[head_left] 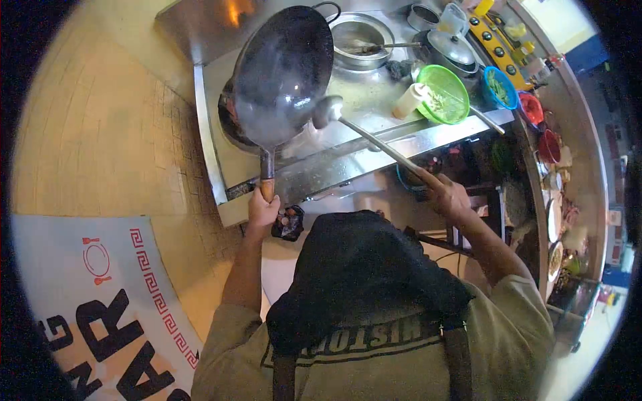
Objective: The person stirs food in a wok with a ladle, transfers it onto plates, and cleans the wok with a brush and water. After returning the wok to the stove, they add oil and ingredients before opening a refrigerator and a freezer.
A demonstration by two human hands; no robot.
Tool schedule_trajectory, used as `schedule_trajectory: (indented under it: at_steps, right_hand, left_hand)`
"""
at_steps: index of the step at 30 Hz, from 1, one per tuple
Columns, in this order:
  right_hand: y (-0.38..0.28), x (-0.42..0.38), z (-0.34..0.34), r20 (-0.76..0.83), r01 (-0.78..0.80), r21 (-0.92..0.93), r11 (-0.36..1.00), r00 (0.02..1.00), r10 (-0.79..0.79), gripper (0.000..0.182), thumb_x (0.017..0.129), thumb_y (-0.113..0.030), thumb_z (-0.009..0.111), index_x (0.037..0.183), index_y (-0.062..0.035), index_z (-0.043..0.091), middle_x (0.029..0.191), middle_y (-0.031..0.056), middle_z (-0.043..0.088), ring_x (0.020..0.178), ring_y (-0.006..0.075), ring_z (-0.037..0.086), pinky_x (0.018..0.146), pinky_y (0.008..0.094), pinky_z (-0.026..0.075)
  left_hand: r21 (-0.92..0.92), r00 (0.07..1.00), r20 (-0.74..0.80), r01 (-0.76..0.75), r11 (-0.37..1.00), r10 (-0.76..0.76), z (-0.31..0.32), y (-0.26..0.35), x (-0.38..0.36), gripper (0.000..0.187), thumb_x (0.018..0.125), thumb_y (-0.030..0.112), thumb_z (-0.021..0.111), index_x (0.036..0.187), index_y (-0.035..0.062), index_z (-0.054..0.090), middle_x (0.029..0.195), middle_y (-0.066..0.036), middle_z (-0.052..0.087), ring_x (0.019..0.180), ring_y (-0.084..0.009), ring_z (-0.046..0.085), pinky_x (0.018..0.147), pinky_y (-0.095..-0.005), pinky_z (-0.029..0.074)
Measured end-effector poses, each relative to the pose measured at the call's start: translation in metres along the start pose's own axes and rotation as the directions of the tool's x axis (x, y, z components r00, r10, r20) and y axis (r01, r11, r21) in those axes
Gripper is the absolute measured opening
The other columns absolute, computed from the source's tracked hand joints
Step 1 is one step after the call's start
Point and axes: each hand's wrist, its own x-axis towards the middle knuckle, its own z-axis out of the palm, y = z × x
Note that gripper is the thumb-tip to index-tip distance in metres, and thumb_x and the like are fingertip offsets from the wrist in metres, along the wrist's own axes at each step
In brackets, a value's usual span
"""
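My left hand [263, 210] is wrapped round the wooden grip of a large dark wok [286, 73]. The wok is tipped up on its side over the burner [232, 113], its inner face shiny and showing no food. In my right hand [449, 199] is the long handle of a metal ladle [380, 143], gripped near its end. The ladle's bowl hangs beside the lower right rim of the wok, over the steel stove top [364, 100].
Behind the ladle are a squeeze bottle [406, 104], a green basket [455, 100] and a blue basket [493, 95] holding pale green food. A wide metal pot [391, 39] sits at the back, near a lidded pan [453, 48]. Red bowls [550, 146] line the right-hand shelf.
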Motion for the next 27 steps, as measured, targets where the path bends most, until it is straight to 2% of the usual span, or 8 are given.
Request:
schedule_trajectory:
  at_steps: [1, 4, 10, 14, 17, 20, 23, 27]
  right_hand:
    - [-0.001, 0.006, 0.012, -0.076, 0.038, 0.037, 0.999, 0.996, -0.035, 0.058, 0.087, -0.017, 0.051, 0.140, -0.0332, 0.035, 0.095, 0.0159, 0.060, 0.082, 0.0348, 0.064, 0.066, 0.0432, 0.053]
    - [-0.001, 0.055, 0.056, -0.183, 0.081, 0.047, 0.996, 0.981, -0.071, 0.054, 0.087, -0.016, 0.054, 0.137, -0.0314, 0.041, 0.095, 0.0126, 0.061, 0.081, 0.0325, 0.064, 0.067, 0.0421, 0.054]
    - [0.061, 0.027, 0.078, -0.066, 0.036, 0.058, 0.998, 0.997, -0.032, 0.056, 0.089, -0.017, 0.052, 0.140, -0.0343, 0.036, 0.106, 0.0097, 0.061, 0.090, 0.0322, 0.063, 0.072, 0.0387, 0.053]
    - [0.078, -0.017, 0.080, -0.098, -0.033, 0.160, 0.987, 0.994, 0.049, 0.051, 0.089, -0.015, 0.050, 0.138, -0.0281, 0.040, 0.108, 0.0119, 0.060, 0.095, 0.0342, 0.061, 0.076, 0.0400, 0.052]
    - [0.077, -0.031, 0.076, -0.177, -0.008, 0.219, 0.976, 0.983, 0.048, 0.049, 0.088, -0.015, 0.051, 0.136, -0.0234, 0.043, 0.110, 0.0145, 0.060, 0.095, 0.0365, 0.061, 0.077, 0.0405, 0.052]
    - [0.074, -0.041, 0.067, -0.192, -0.033, 0.313, 0.949, 0.977, 0.097, 0.052, 0.084, -0.011, 0.058, 0.133, -0.0220, 0.046, 0.110, 0.0167, 0.060, 0.095, 0.0389, 0.061, 0.078, 0.0417, 0.052]
    - [0.060, -0.050, 0.042, -0.235, -0.016, 0.330, 0.944, 0.967, 0.098, 0.055, 0.081, -0.008, 0.061, 0.133, -0.0217, 0.046, 0.111, 0.0165, 0.061, 0.098, 0.0380, 0.061, 0.080, 0.0426, 0.051]
    - [0.058, -0.055, 0.035, -0.287, -0.024, 0.381, 0.924, 0.947, 0.143, 0.055, 0.081, -0.006, 0.062, 0.132, -0.0186, 0.047, 0.116, 0.0162, 0.060, 0.099, 0.0365, 0.061, 0.081, 0.0424, 0.051]
  left_hand:
    - [0.076, 0.990, -0.073, -0.119, 0.990, 0.124, 0.006, -0.005, -0.003, 0.029, 0.078, 0.019, 0.066, 0.090, -0.0017, 0.049, 0.066, -0.019, 0.058, 0.063, -0.0364, 0.062, 0.058, -0.0446, 0.048]
    - [0.107, 0.991, -0.104, -0.069, 0.992, 0.080, 0.015, -0.004, -0.006, 0.030, 0.077, 0.021, 0.066, 0.089, -0.0012, 0.049, 0.072, -0.023, 0.059, 0.074, -0.0441, 0.060, 0.065, -0.0477, 0.046]
    - [0.116, 0.997, -0.025, 0.080, 0.990, -0.077, 0.008, 0.023, -0.011, 0.027, 0.076, 0.021, 0.065, 0.083, 0.0011, 0.049, 0.070, -0.023, 0.057, 0.070, -0.0433, 0.059, 0.062, -0.0478, 0.045]
    - [0.092, 0.996, -0.086, -0.014, 0.996, 0.022, 0.016, 0.009, -0.011, 0.028, 0.075, 0.020, 0.066, 0.086, 0.0003, 0.050, 0.066, -0.021, 0.057, 0.064, -0.0427, 0.058, 0.060, -0.0477, 0.045]
    - [-0.016, 0.997, -0.046, -0.057, 0.998, 0.057, 0.015, 0.007, -0.007, 0.028, 0.075, 0.019, 0.067, 0.087, 0.0000, 0.051, 0.066, -0.016, 0.058, 0.057, -0.0334, 0.059, 0.055, -0.0437, 0.045]
    - [-0.271, 0.921, 0.334, 0.299, 0.915, -0.202, 0.002, 0.012, 0.013, 0.020, 0.079, 0.017, 0.065, 0.083, 0.0024, 0.052, 0.065, -0.008, 0.056, 0.052, -0.0212, 0.057, 0.050, -0.0365, 0.046]
    - [-0.477, 0.791, 0.581, 0.522, 0.707, -0.191, -0.026, 0.055, 0.029, 0.013, 0.082, 0.013, 0.062, 0.080, 0.0064, 0.052, 0.064, -0.002, 0.054, 0.050, -0.0131, 0.055, 0.047, -0.0298, 0.046]
    - [-0.570, 0.648, 0.746, 0.740, 0.358, -0.151, -0.032, 0.043, 0.058, 0.014, 0.086, 0.017, 0.061, 0.080, 0.0089, 0.052, 0.062, 0.000, 0.053, 0.050, -0.0124, 0.053, 0.048, -0.0286, 0.046]
